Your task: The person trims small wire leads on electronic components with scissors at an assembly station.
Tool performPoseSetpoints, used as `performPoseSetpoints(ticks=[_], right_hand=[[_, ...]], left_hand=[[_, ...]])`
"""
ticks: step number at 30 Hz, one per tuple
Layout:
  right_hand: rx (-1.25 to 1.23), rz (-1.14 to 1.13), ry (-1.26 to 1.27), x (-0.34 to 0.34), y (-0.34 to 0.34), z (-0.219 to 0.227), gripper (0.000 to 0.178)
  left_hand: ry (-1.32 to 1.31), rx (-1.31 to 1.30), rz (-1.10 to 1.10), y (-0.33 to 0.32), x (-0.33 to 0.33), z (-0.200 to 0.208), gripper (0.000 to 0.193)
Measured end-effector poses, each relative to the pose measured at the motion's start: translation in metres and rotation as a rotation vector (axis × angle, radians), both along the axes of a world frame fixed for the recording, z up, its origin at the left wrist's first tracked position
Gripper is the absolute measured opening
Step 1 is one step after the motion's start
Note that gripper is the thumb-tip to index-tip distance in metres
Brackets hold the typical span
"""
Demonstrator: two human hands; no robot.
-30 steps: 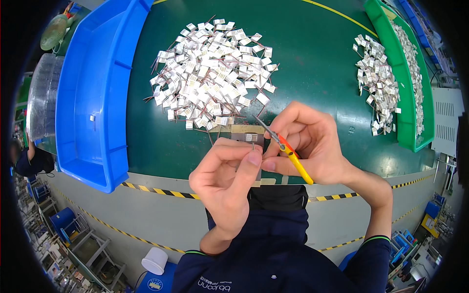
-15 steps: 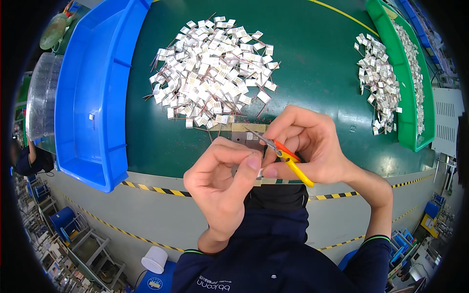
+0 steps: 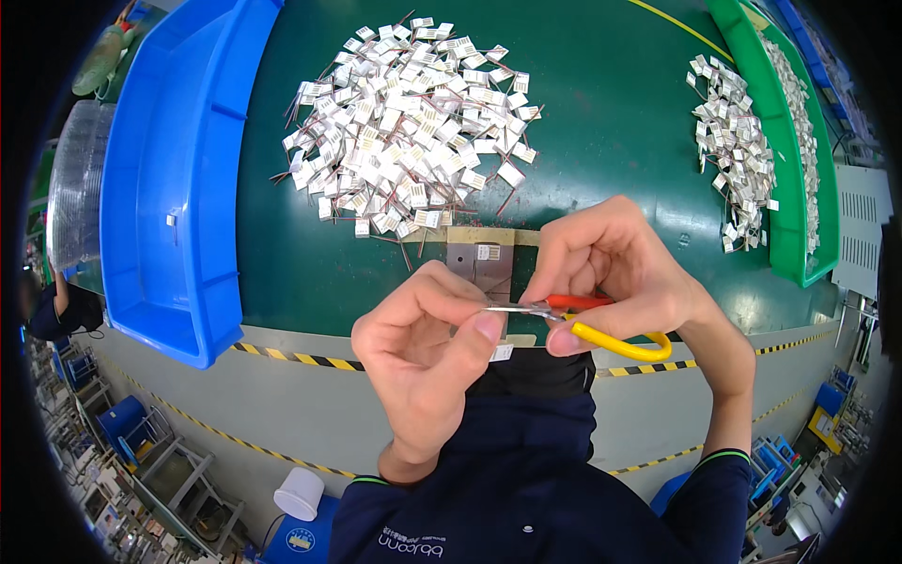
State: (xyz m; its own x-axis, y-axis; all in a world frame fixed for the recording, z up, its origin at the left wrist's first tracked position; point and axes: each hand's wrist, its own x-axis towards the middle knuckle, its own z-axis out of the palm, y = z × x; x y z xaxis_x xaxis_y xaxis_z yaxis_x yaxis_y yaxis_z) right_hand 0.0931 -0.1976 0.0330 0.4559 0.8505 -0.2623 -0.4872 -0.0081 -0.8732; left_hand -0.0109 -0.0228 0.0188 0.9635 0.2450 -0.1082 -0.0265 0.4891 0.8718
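In my right hand (image 3: 615, 282) is a pair of scissors (image 3: 620, 344) with one yellow handle and one red handle. Their metal blades point left and reach the fingertips of my left hand (image 3: 427, 352). That hand is closed in a pinch, and a small white connector (image 3: 503, 352) hangs just below its thumb; the wires between the fingers are mostly hidden. Beyond both hands a metal plate (image 3: 467, 260) is taped to the green table, with another white connector (image 3: 488, 252) on it.
A large heap of white connectors with thin dark wires (image 3: 395, 132) spreads over the green table (image 3: 601, 113). To the left stands a blue bin (image 3: 155, 273) holding one small white piece. At right, a second heap (image 3: 738, 160) lies against a green bin (image 3: 787, 188) full of similar parts.
The scissors have swung from a slanted position to nearly level, their blades now at my left fingertips. The white connector shows more clearly below my left thumb. The view has shifted slightly.
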Motion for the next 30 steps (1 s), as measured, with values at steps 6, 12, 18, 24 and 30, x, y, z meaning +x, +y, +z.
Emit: performPoseSetpoints(ticks=[6,12,18,24,30], right_hand=[[-0.025,0.005,0.024,-0.0003,-0.0009,0.0008,0.019],[-0.035,0.021,0.01,0.0015,-0.0012,0.0014,0.018],[-0.019,0.0,0.034,0.002,-0.0011,0.0037,0.019],[-0.03,0.028,0.014,0.004,-0.0019,0.0041,0.018],[-0.038,0.036,0.007,0.0048,-0.0026,0.0048,0.016]], left_hand=[[0.009,-0.011,-0.005,0.0002,-0.0005,0.0004,0.008],[0.01,0.006,-0.013,0.0005,0.0001,0.0002,0.007],[0.021,0.007,-0.012,0.0006,0.0002,0.0006,0.007],[0.029,0.016,-0.012,0.0014,-0.0001,0.001,0.007],[0.024,0.017,-0.015,0.0022,0.0003,0.0004,0.006]])
